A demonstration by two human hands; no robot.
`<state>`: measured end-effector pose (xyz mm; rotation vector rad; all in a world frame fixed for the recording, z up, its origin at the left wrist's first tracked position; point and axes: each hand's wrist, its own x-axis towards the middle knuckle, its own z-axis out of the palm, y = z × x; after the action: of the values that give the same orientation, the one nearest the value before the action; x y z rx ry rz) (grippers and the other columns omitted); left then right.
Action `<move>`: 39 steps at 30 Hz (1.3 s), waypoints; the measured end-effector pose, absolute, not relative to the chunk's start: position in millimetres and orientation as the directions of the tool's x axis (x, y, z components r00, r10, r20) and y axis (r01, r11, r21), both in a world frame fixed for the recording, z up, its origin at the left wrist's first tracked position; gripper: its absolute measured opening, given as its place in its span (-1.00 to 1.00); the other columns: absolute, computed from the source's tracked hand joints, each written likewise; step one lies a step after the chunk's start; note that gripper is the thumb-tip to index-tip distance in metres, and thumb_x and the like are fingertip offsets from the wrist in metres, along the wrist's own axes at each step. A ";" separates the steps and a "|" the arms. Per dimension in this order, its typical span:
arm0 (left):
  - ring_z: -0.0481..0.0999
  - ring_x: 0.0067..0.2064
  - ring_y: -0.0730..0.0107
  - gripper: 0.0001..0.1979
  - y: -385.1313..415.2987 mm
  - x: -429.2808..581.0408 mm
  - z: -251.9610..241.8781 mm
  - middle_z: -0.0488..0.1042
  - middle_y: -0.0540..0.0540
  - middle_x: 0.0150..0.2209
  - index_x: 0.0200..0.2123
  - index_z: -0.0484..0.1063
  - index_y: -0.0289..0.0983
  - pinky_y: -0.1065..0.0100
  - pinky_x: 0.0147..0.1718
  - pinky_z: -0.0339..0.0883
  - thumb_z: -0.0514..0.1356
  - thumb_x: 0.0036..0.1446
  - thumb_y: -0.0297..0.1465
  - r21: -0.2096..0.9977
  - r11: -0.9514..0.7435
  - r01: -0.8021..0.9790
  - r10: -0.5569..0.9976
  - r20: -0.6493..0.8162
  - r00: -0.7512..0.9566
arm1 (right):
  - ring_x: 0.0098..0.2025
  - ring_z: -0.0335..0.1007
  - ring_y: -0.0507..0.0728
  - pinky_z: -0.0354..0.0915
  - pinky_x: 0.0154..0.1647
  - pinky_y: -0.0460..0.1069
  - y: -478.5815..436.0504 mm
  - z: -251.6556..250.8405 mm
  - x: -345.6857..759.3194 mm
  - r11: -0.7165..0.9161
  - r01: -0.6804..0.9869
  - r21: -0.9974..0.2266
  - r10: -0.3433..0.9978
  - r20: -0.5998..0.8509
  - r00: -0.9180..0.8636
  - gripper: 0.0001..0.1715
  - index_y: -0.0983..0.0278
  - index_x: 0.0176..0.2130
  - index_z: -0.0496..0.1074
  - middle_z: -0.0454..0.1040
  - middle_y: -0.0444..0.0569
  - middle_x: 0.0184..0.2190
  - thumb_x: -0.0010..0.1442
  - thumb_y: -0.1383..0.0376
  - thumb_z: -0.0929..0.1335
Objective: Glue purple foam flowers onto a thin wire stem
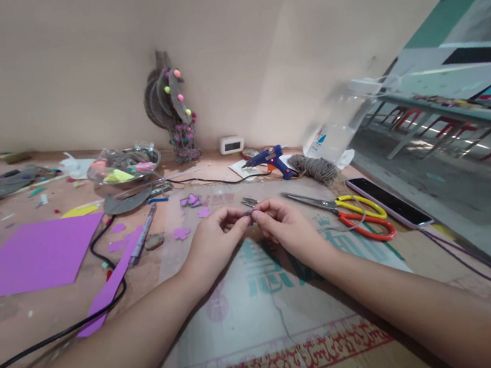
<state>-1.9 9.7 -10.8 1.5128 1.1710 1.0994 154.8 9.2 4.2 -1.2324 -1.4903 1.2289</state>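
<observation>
My left hand (pixel 222 236) and my right hand (pixel 285 222) meet above the middle of the printed sheet (pixel 247 324). Both pinch a small purple piece (pixel 248 213) between thumb and fingertips; the fingers cover most of it, so its shape is unclear. Left of the hands lie purple flower cut-outs (pixel 182 234) and a small stack of purple shapes with dark edges (pixel 190 201). Scissors with yellow and orange handles (pixel 362 216) rest to the right, blades toward my right hand. Just beyond the fingertips are the metal tips of another tool (pixel 249 201).
A blue glue gun (pixel 272 159) with a lit red light stands behind, near grey twine (pixel 315 168). A phone (pixel 389 202) lies along the right table edge. Purple sheet (pixel 31 256), a purple strip (pixel 113 282), a pen (pixel 143 235) and black cable (pixel 61 336) occupy the left.
</observation>
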 end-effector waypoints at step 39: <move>0.50 -0.29 0.33 -0.88 11.7 -1.7 -10.2 0.53 -0.05 -0.36 -0.36 0.44 -0.27 0.34 -0.27 0.32 0.17 0.08 -0.34 0.974 -0.155 0.163 0.984 0.137 0.115 | -0.39 0.28 0.08 0.24 -0.32 -0.01 4.5 14.3 170.5 0.515 0.629 -0.582 0.846 0.463 -0.265 -0.82 0.25 -0.21 0.42 0.41 -0.07 -0.42 0.21 0.22 0.30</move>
<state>-1.7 11.7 -10.2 1.4926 1.1824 1.1516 170.5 4.5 14.3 -1.2029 -1.9974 0.3625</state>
